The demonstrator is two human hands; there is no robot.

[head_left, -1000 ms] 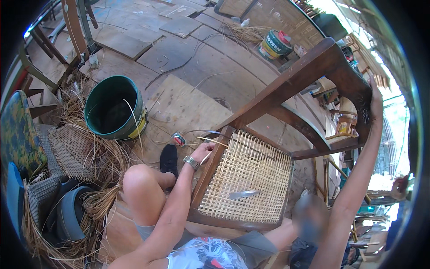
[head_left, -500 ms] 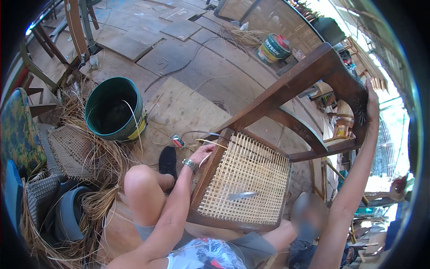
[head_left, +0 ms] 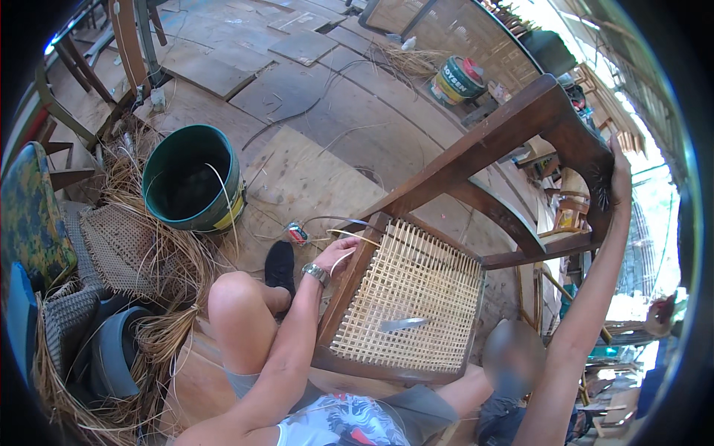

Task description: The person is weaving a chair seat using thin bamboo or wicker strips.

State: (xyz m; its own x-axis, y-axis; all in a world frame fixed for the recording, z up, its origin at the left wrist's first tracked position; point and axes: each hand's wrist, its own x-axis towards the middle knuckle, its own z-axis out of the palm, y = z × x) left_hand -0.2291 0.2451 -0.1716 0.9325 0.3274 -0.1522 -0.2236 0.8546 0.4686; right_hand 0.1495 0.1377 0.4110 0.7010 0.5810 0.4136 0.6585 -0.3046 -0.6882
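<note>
A dark wooden chair (head_left: 476, 157) lies tilted across my lap, its woven cane seat (head_left: 424, 290) facing up toward me. My left hand (head_left: 336, 256) is at the seat frame's left rail, fingers closed on a pale cane strand (head_left: 343, 261). Another light strand (head_left: 355, 236) loops over the rail just beyond these fingers. My right arm reaches far out, and my right hand (head_left: 620, 178) grips the carved top rail (head_left: 591, 160) of the backrest; part of its fingers is hidden behind the wood. A thin metal blade-like tool (head_left: 405, 324) rests on the cane weave.
A dark green bucket (head_left: 236, 197) stands left of my foot, with loose cane strips (head_left: 175, 327) heaped around it. A small red-and-green packet (head_left: 297, 233) lies on the plywood floor. Another paint bucket (head_left: 455, 80) is farther off. A person (head_left: 506, 420) sits beyond my right arm.
The view has shifted very slightly. Both hands keep their places on the chair, and the chair and the blade-like tool stay as they were.
</note>
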